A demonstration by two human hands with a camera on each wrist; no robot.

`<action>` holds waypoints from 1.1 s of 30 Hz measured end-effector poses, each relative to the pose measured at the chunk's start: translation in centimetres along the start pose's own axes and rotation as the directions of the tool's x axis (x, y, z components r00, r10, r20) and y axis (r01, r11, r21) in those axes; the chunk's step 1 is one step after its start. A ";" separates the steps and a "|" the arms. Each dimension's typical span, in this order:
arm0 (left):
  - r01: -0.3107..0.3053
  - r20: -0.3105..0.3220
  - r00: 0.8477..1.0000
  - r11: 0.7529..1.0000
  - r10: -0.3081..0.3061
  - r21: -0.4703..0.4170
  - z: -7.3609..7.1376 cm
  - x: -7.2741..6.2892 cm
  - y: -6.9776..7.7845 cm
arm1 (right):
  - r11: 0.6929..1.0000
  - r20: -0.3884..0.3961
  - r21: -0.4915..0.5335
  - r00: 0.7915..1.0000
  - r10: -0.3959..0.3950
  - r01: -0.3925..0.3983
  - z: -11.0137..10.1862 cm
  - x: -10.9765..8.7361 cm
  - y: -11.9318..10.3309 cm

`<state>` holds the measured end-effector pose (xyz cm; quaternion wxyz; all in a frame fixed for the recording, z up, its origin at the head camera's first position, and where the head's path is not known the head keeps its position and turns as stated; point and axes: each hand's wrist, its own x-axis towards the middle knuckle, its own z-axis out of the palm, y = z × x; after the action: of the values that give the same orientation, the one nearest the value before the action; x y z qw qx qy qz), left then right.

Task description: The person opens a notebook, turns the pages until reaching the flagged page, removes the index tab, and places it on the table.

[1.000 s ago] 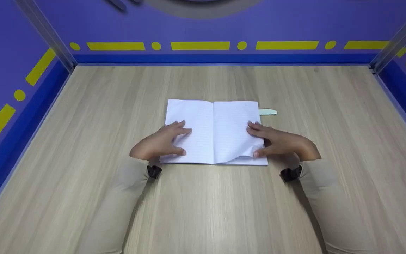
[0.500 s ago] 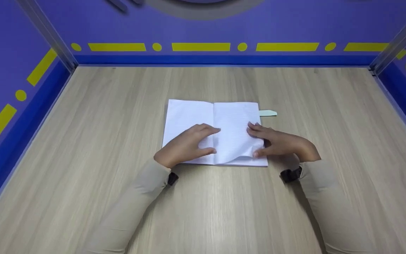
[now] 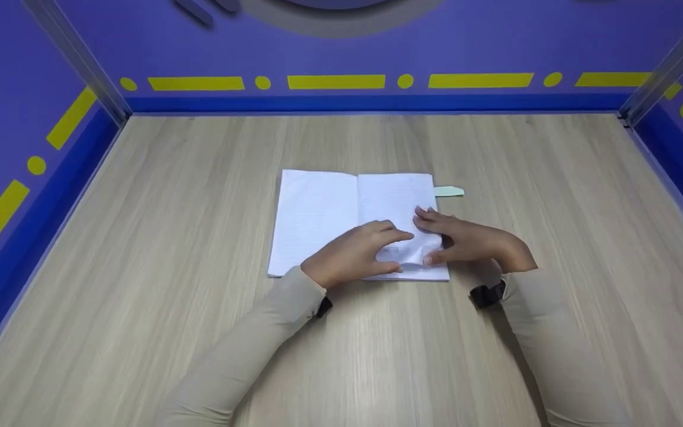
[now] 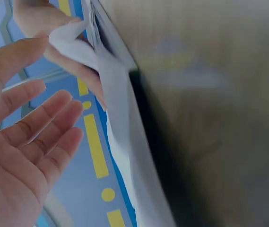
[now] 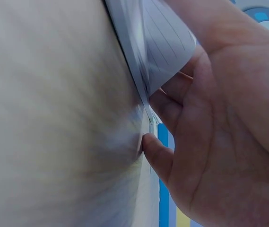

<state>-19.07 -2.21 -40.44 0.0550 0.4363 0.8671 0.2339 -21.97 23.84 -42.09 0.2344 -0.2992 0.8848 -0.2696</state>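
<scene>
An open notebook (image 3: pixel 315 216) with white lined pages lies on the table in the head view. My right hand (image 3: pixel 472 238) is at its right edge, where it pinches the lifted lower corner of the right page (image 3: pixel 398 193). That corner bends upward and shows its ruled lines in the right wrist view, page (image 5: pixel 167 45) between thumb and fingers. Over the lower part of the right page is my left hand (image 3: pixel 356 254), fingers spread and loosely bent. The left wrist view shows the left hand (image 4: pixel 25 146) holding nothing, apart from the curled page (image 4: pixel 117 90).
A pale green tab (image 3: pixel 449 191) sticks out from the notebook's upper right edge. The wooden table (image 3: pixel 199 178) is bordered by purple-blue walls (image 3: pixel 341 53) with yellow marks at the back and both sides. Each wrist wears a black band.
My left hand has moved from the left page across the spine to the right page, near the right hand. The right hand keeps its place at the page corner.
</scene>
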 end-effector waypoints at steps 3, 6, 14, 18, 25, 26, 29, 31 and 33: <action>-0.009 0.017 1.000 1.000 0.009 0.016 0.4 0.5 0.2 | 1.000 -0.001 0.000 1.000 -0.009 0.009 0.0 0.0 -0.1; -0.021 0.027 0.999 1.000 0.020 0.023 0.7 0.9 0.4 | 1.000 -0.004 0.001 1.000 -0.016 0.016 0.0 0.0 -0.1; -0.030 0.053 0.998 1.000 0.030 0.002 1.1 1.9 0.7 | 1.000 -0.005 -0.008 1.000 -0.013 0.013 0.1 0.0 -0.1; -0.016 0.051 0.999 1.000 0.017 -0.021 1.1 2.1 0.7 | 1.000 -0.012 0.001 1.000 -0.019 0.019 0.0 0.0 -0.2; 0.012 0.038 0.999 0.998 -0.010 -0.058 1.1 2.3 0.4 | 1.000 -0.013 0.022 1.000 0.008 -0.008 0.0 -0.1 -0.3; 0.017 0.035 0.999 0.998 -0.015 -0.062 1.0 2.2 0.4 | 0.999 -0.013 0.028 1.000 0.017 -0.016 -0.1 -0.1 -0.3; 0.025 0.018 1.000 0.997 -0.024 -0.074 1.0 2.1 0.3 | 0.998 -0.028 0.055 0.999 0.033 -0.032 -0.1 -0.1 -0.4; 0.024 -0.001 1.000 0.996 -0.024 -0.084 0.9 2.0 0.1 | 0.997 -0.042 0.069 0.998 0.048 -0.045 -0.1 -0.1 -0.4; 0.017 -0.026 0.999 0.994 -0.019 -0.103 0.8 1.9 0.0 | 0.995 -0.060 0.077 0.996 0.065 -0.060 -0.2 -0.2 -0.4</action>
<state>-19.98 -0.42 -40.99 0.0680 0.4219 0.8584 0.2837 -21.79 23.81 -41.66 0.2261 -0.2538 0.8898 -0.3045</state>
